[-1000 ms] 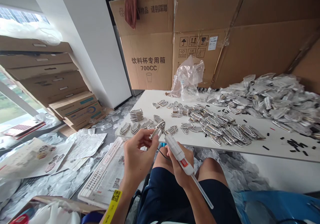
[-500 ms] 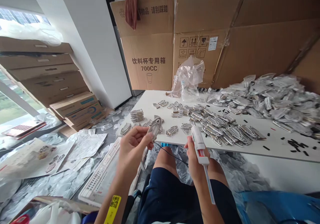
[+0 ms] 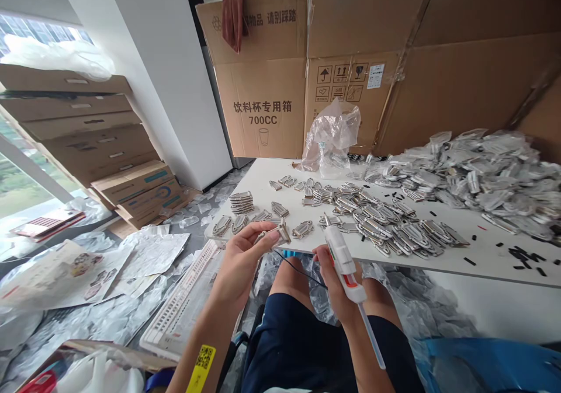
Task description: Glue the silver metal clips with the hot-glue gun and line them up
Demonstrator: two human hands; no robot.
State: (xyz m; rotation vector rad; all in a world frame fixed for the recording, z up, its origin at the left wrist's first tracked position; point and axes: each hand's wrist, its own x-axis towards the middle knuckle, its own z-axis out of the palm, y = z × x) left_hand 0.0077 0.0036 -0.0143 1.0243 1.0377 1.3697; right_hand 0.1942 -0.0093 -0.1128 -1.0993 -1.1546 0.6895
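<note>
My left hand (image 3: 248,251) pinches a small metal frame-like piece (image 3: 283,232), turned nearly edge-on, above the table's front edge. In my right hand (image 3: 335,276) is a white hot glue gun (image 3: 340,253), its nozzle pointing up and left and a clear glue stick (image 3: 371,334) coming out of its back end. The nozzle is apart from the metal piece. Similar metal pieces (image 3: 302,228) lie singly on the white table (image 3: 258,177) close to my left hand. A neat stack of them (image 3: 241,202) stands at the left, and a loose heap (image 3: 390,221) spreads behind the glue gun.
Plastic-wrapped pieces (image 3: 491,171) form a big pile at the back right. Small black strips (image 3: 521,257) lie scattered at the right. A crumpled plastic bag (image 3: 331,139) stands before the cardboard wall (image 3: 263,83). A white crate (image 3: 175,317) sits at lower left, and a dark cord (image 3: 302,271) crosses my lap.
My left hand has turned the metal piece from face-on to nearly edge-on and shifted it slightly right and down. The glue gun has moved left and tilted more toward the piece.
</note>
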